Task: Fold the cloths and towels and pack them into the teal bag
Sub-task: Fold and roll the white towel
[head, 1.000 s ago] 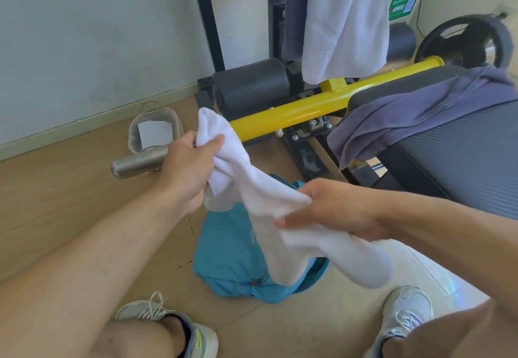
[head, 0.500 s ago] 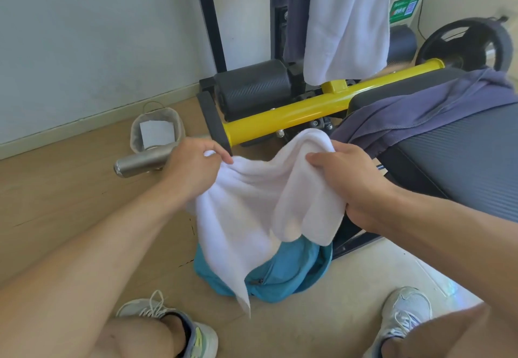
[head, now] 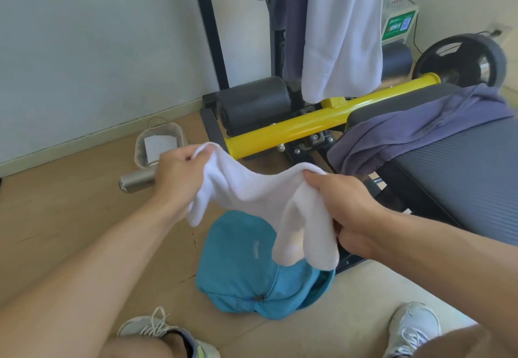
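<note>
head view, white towel (head: 252, 189) stretched between both hands, above teal bag (head: 241, 268)

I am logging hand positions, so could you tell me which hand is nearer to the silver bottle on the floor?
Left. The left hand, gripping the white towel, hangs just right of the silver bottle, overlapping its end in view. The right hand holds the towel's other end, well away toward the bench.

Bare floor (head: 70, 217) lay open left of the teal bag (head: 238, 268); the weight bench (head: 462, 178) crowded its right, the yellow bar (head: 294, 130) behind.
</note>
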Demonstrator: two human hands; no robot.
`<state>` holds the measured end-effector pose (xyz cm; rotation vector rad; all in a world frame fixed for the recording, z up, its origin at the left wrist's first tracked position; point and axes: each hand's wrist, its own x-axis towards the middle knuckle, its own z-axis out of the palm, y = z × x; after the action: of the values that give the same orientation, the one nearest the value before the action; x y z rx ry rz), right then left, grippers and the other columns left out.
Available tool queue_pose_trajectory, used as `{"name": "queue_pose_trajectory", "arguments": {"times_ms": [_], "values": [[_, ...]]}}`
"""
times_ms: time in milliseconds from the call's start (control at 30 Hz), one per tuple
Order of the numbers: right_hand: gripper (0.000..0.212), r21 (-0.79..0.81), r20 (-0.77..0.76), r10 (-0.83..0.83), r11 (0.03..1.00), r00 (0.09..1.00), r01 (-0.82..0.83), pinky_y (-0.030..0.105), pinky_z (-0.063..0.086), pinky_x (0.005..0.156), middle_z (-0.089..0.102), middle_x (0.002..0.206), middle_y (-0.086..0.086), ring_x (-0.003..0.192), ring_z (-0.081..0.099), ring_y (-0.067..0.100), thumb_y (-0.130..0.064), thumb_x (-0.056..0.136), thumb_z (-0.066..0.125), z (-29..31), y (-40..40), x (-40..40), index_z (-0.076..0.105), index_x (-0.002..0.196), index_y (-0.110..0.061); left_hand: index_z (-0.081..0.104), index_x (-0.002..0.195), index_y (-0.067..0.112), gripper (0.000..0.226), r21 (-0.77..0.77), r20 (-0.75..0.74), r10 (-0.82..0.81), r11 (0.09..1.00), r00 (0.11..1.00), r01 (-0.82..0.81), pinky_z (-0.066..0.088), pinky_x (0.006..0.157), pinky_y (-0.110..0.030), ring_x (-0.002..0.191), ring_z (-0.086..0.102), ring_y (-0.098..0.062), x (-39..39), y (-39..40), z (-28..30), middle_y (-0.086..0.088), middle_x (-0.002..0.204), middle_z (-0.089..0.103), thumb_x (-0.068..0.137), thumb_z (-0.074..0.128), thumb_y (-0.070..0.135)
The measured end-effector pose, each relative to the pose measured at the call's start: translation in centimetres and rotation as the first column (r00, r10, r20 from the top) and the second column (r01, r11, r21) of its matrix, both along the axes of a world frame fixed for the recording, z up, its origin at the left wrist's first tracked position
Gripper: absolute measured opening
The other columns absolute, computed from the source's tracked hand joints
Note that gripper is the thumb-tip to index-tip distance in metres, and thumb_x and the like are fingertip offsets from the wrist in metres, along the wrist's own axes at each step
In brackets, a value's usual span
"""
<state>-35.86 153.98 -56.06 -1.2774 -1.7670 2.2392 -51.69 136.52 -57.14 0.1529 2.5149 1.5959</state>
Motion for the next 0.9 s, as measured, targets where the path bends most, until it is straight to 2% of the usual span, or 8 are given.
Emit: {"name": "queue_pose_trajectory", "arguments": {"times_ms": [100,167,300,400,500,633,733,900], "values": [[0.021,-0.065,-0.025,0.061,0.996,0.998,-0.063,0.034,0.058,0.072,0.076,0.098,0.005,0.089,0.07,0.023,-0.032,0.1,0.06,-0.8,-1.1,0.4,0.072,0.106,-0.016,0.078,0.087,0.028,0.017,0.05,0.05,-0.156,0.987,0.987,0.153,0.056,0.076,-0.042,0.078,0.066,-0.023,3.7,2.1,0.1,-0.005,0.082,0.076,0.09,0.066,0.041],[0.023,-0.074,-0.056,0.139,0.987,0.989,-0.143,0.029,0.056,0.063,0.078,0.1,0.004,0.088,0.072,0.021,-0.03,0.102,0.056,-1.2,-1.8,0.8,0.074,0.108,-0.017,0.081,0.087,0.025,0.015,0.13,0.09,-0.238,0.965,0.967,0.226,0.054,0.076,-0.037,0.077,0.065,-0.015,5.8,3.4,0.0,0.0,0.083,0.078,0.094,0.068,0.031],[0.023,-0.065,-0.128,0.295,0.95,0.947,-0.305,0.033,0.058,0.078,0.078,0.105,0.006,0.098,0.075,0.022,-0.019,0.093,0.067,-1.4,-2.3,1.5,0.071,0.116,-0.018,0.082,0.093,0.025,0.014,0.146,0.091,-0.374,0.922,0.923,0.359,0.057,0.081,-0.033,0.086,0.072,-0.01,8.1,4.1,0.4,0.007,0.088,0.079,0.094,0.069,0.029],[0.031,-0.028,-0.16,0.245,0.967,0.956,-0.253,0.046,0.057,0.094,0.077,0.107,0.009,0.104,0.073,0.029,-0.014,0.084,0.077,-1.7,-1.6,1.4,0.071,0.114,-0.016,0.082,0.095,0.029,0.015,0.248,0.14,-0.43,0.887,0.892,0.389,0.057,0.087,-0.04,0.096,0.073,-0.017,8.0,3.8,0.9,0.006,0.096,0.079,0.091,0.071,0.038],[0.026,-0.025,-0.208,0.141,0.988,0.968,-0.149,0.057,0.054,0.098,0.076,0.107,0.015,0.105,0.071,0.035,-0.008,0.085,0.073,-1.1,-0.9,1.0,0.071,0.111,-0.012,0.08,0.09,0.026,0.028,0.277,0.099,-0.415,0.885,0.905,0.375,0.056,0.092,-0.053,0.098,0.072,-0.029,8.2,3.5,1.5,-0.001,0.096,0.078,0.079,0.071,0.05],[0.026,-0.029,-0.29,0.086,0.995,0.953,-0.099,0.057,0.056,0.094,0.074,0.109,0.021,0.103,0.072,0.038,-0.003,0.088,0.067,-0.3,-0.7,0.6,0.068,0.115,-0.005,0.075,0.096,0.03,0.039,0.187,0.054,-0.451,0.881,0.891,0.434,0.059,0.088,-0.049,0.095,0.072,-0.017,8.7,3.2,1.8,0.007,0.097,0.076,0.07,0.076,0.058],[0.027,-0.075,-0.325,-0.026,0.997,0.945,0.002,0.048,0.06,0.088,0.074,0.11,0.019,0.099,0.074,0.033,-0.003,0.091,0.068,0.0,-0.4,0.6,0.065,0.118,-0.007,0.068,0.109,0.031,0.05,0.158,0.12,-0.477,0.875,0.871,0.458,0.061,0.085,-0.047,0.096,0.073,-0.015,8.8,2.9,1.4,0.008,0.104,0.076,0.065,0.086,0.048],[0.032,-0.202,-0.4,-0.12,0.979,0.909,0.041,0.042,0.06,0.089,0.075,0.111,0.017,0.101,0.074,0.03,-0.009,0.098,0.06,0.8,0.1,0.2,0.06,0.13,-0.009,0.076,0.099,0.018,0.021,0.271,0.164,-0.386,0.902,0.908,0.335,0.058,0.091,-0.055,0.093,0.076,-0.023,9.1,3.0,1.1,-0.002,0.095,0.079,0.082,0.082,0.008]]}}
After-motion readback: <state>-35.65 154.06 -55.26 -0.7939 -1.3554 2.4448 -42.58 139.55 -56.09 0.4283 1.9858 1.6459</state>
